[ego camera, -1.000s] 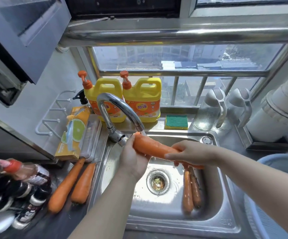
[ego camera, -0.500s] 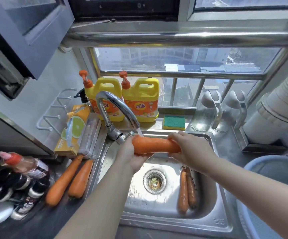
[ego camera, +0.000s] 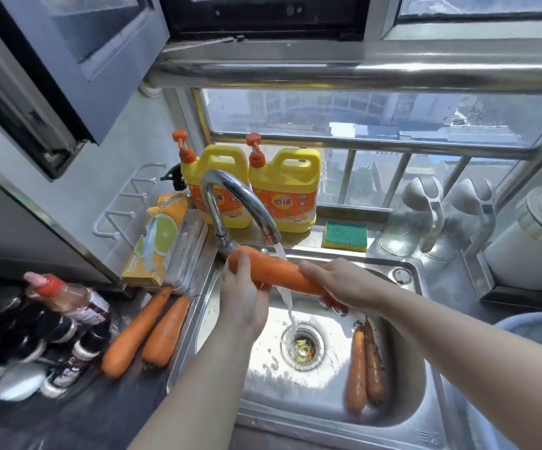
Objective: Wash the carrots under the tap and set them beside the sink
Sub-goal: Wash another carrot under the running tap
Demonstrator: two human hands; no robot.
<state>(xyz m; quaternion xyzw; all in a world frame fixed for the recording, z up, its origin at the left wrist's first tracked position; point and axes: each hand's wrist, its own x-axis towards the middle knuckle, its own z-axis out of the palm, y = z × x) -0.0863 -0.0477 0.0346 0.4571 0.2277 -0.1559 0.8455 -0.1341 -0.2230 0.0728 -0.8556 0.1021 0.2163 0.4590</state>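
Both hands hold one large orange carrot (ego camera: 279, 271) across the steel sink (ego camera: 402, 414), under running water from the curved tap (ego camera: 240, 196). My left hand (ego camera: 243, 297) grips its thick left end; my right hand (ego camera: 341, 284) grips its thinner right end. Two dirtier carrots (ego camera: 365, 365) lie side by side in the basin, right of the drain (ego camera: 302, 345). Two more carrots (ego camera: 147, 332) lie on the dark counter just left of the sink.
Two yellow detergent jugs (ego camera: 250, 186) and a green sponge (ego camera: 344, 235) stand behind the sink. A lemon-printed pack (ego camera: 159, 238) and several dark bottles (ego camera: 35, 336) crowd the left counter. Glass jars (ego camera: 406, 228) and a blue basin (ego camera: 536, 329) are on the right.
The carrot has tilted so its right end points down again, and water now streams over its middle. The camera view has dipped slightly.
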